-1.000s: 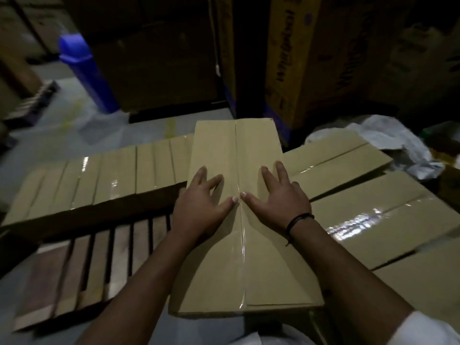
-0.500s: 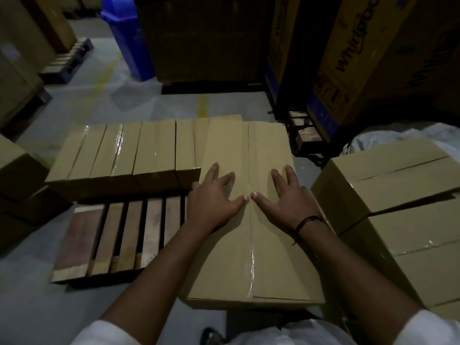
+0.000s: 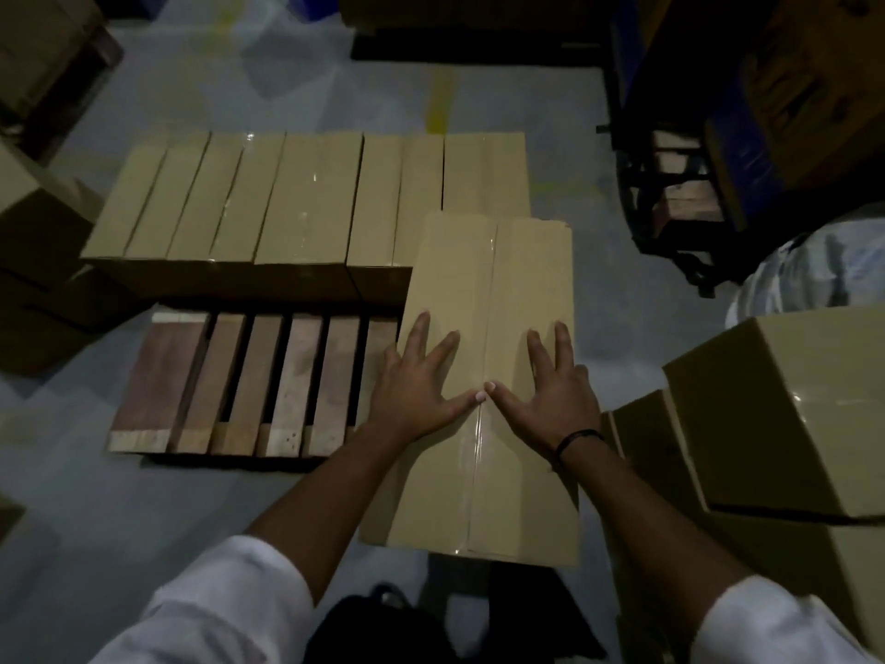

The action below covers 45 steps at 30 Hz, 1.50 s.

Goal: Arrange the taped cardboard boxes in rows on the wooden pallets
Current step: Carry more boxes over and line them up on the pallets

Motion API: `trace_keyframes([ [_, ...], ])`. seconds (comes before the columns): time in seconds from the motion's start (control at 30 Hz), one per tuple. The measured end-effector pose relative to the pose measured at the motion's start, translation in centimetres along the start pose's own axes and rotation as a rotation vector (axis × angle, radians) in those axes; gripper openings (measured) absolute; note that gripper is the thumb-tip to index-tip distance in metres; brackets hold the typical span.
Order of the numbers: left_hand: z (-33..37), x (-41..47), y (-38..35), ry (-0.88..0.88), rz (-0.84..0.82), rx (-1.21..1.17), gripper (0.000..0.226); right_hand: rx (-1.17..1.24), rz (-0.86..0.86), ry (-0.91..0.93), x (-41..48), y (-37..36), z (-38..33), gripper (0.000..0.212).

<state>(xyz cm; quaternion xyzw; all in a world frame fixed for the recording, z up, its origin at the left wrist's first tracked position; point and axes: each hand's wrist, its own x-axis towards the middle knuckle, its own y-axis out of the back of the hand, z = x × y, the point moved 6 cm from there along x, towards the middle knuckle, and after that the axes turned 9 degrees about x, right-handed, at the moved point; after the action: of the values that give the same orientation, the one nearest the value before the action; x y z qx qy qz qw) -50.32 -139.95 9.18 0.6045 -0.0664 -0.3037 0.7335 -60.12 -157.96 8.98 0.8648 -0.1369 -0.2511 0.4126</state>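
Grey concrete floor (image 3: 608, 289), dim, sheen in patches | yellow painted stripe (image 3: 440, 103) on floor toward far edge, centre | tall printed carton (image 3: 814, 79), blue and yellow, far-right corner, lettering unreadable | black frame (image 3: 637, 184) just left of carton, detail too dark | crumpled white plastic sheeting (image 3: 814, 275) at floor's right edge.
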Motion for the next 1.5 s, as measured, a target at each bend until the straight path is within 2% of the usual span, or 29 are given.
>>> trace_keyframes([
  [0.3,-4.3,9.1,-16.0,0.064,-0.122,-0.070,0.112,-0.050,-0.153,0.012,11.4,-12.4,9.0,0.112],
  [0.53,-7.4,12.5,-25.0,0.013,-0.197,-0.042,0.118,-0.056,-0.185,0.017,16.3,-19.8,14.5,0.117],
  [1.07,-7.0,19.0,-27.7,-0.015,-0.226,0.015,0.122,-0.102,-0.189,-0.003,22.4,-21.4,16.6,0.120],
  [1.5,-7.3,19.8,-31.2,-0.043,-0.280,0.009,0.126,-0.154,-0.207,0.035,23.7,-23.4,19.0,0.124],
])
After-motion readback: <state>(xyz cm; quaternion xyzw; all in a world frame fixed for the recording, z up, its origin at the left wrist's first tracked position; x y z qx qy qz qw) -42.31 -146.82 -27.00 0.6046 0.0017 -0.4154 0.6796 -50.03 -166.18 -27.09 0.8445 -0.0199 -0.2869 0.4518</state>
